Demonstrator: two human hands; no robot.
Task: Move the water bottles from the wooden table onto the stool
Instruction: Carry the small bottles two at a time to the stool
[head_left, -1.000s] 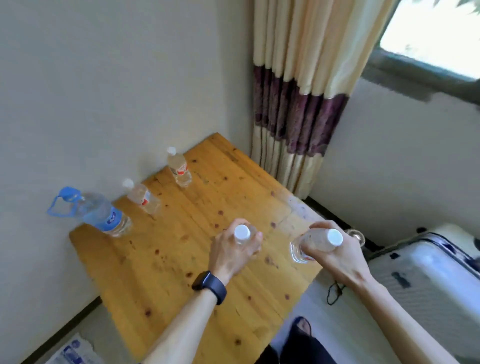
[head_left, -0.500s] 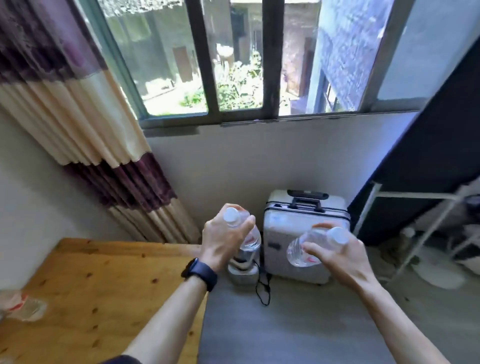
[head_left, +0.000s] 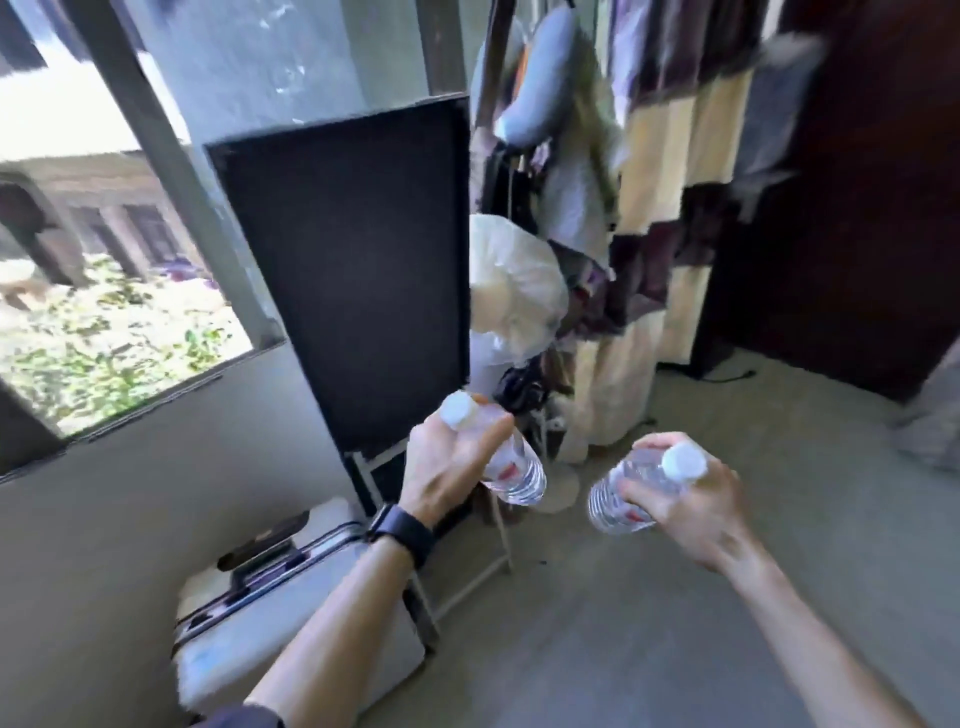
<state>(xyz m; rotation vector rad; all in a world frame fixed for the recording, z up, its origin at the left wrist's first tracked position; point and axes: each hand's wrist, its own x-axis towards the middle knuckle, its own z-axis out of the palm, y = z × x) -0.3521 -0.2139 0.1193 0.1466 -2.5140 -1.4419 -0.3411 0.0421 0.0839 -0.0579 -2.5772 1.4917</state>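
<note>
My left hand grips a small clear water bottle with a white cap, held in the air and tilted. My right hand grips a second clear water bottle with a white cap, also tilted, its base pointing left. Both bottles hang over the grey floor, a little apart from each other. A black watch sits on my left wrist. Neither the wooden table nor a stool shows in this blurred view.
A silver suitcase stands at the lower left by the wall. A tall black panel on a white metal frame leans ahead, with clothes, a plastic bag and a curtain behind it. Grey floor spreads to the right.
The view has swung right, away from the wooden table and past the window. Both hands keep hold of their bottles. The suitcase now lies at the lower left.
</note>
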